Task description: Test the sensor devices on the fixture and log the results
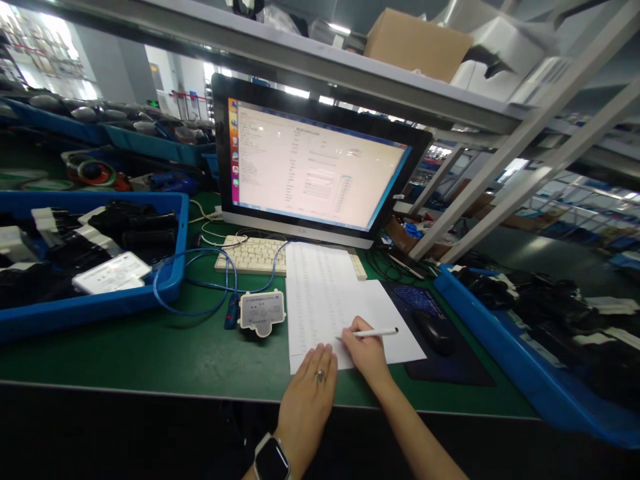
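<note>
My right hand [367, 350] is closed round a white pen [373, 332], its tip resting on a printed sheet of paper [320, 300] that lies on the green table. My left hand [309, 393] lies flat with fingers together on the sheet's near edge; it wears a ring, and a smartwatch sits on the wrist. A second white sheet [395, 320] lies under the first, to the right.
A monitor [315, 167] and keyboard [255, 255] stand behind the paper. A small white device [262, 311] on a blue cable lies left of the sheet. A black mouse [434, 331] sits on a dark pad. Blue trays [100, 303] [505, 347] of black parts flank the table.
</note>
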### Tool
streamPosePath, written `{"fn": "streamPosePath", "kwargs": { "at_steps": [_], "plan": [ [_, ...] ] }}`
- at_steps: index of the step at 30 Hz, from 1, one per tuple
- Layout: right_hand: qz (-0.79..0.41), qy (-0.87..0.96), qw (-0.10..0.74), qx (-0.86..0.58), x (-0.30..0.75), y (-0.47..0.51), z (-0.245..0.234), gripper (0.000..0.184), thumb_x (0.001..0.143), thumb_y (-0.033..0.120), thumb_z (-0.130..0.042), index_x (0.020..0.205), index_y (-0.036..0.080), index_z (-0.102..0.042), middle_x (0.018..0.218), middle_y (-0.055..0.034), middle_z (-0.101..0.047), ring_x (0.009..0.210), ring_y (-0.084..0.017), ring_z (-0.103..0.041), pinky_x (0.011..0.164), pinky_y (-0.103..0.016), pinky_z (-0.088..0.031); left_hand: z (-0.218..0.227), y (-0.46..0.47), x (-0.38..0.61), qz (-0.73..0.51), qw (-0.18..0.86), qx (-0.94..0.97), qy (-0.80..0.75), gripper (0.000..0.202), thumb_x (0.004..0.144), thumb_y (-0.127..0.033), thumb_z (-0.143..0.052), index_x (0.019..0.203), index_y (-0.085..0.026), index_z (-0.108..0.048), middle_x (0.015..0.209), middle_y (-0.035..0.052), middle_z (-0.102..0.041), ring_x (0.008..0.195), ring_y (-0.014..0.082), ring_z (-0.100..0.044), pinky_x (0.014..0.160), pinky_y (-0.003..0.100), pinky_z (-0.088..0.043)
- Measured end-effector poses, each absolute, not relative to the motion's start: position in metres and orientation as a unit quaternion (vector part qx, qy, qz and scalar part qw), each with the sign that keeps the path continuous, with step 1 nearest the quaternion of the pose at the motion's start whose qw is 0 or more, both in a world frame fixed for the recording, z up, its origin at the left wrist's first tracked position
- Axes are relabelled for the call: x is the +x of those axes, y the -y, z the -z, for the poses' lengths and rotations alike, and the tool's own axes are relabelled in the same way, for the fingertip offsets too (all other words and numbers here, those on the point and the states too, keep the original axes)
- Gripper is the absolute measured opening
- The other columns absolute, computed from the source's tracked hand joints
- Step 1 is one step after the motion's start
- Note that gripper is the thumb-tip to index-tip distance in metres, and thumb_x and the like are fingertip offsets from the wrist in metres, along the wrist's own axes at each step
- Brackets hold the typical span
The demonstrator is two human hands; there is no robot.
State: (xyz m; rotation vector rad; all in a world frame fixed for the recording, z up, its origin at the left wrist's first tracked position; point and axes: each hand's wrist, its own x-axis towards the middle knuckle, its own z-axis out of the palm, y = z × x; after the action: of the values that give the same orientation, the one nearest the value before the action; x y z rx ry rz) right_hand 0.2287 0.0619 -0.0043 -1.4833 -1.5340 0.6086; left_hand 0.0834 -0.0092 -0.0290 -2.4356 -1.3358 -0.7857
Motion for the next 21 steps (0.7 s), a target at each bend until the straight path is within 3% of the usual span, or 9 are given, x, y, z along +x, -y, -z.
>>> {"fn": "streamPosePath", "kwargs": {
  "at_steps": [21],
  "plan": [
    [-0.231, 0.624, 0.433, -0.608, 0.2293, -0.0600, 0.0018, 0.025, 0.068, 0.035, -0.049, 0.051, 0.023, -0.036, 0.045, 0.0055, -0.038, 0.047, -0.012, -0.038, 0.047, -0.025, -0.033, 0.0298, 0.0106, 0.0848, 0.252, 0.091, -0.841, 0.470, 0.045, 0.081, -0.002, -0.041, 0.125, -0.007, -0.047, 0.132, 0.0131, -0.051, 0.122, 0.0219, -0.047, 0.100, 0.034, -0.043]
  ]
}}
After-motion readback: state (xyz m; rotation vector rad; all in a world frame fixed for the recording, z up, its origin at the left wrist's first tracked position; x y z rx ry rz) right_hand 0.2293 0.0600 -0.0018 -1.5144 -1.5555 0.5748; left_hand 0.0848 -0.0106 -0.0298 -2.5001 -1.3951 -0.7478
